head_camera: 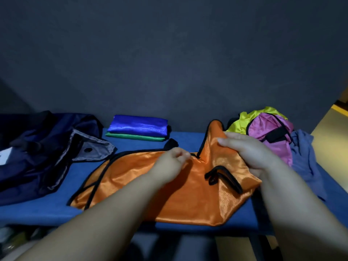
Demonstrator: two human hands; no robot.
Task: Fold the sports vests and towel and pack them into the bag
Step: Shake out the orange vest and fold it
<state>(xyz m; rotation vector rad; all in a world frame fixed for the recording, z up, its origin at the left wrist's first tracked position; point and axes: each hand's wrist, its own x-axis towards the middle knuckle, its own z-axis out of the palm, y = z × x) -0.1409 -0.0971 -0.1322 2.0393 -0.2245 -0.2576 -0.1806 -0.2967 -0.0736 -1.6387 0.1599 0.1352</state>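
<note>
Dim interior; a plain dark grey wall fills the upper field, meeting the far edge of a blue-covered table; beyond the table's right edge, tan floor with a yellow stripe; below the near edge, dark frame members and shadow.

Both bare forearms reach forward from below. The left hand, blurred, curls its fingers over the orange vest; any pinch is unclear. The right hand grips a raised fold of it between thumb and fingers.
</note>
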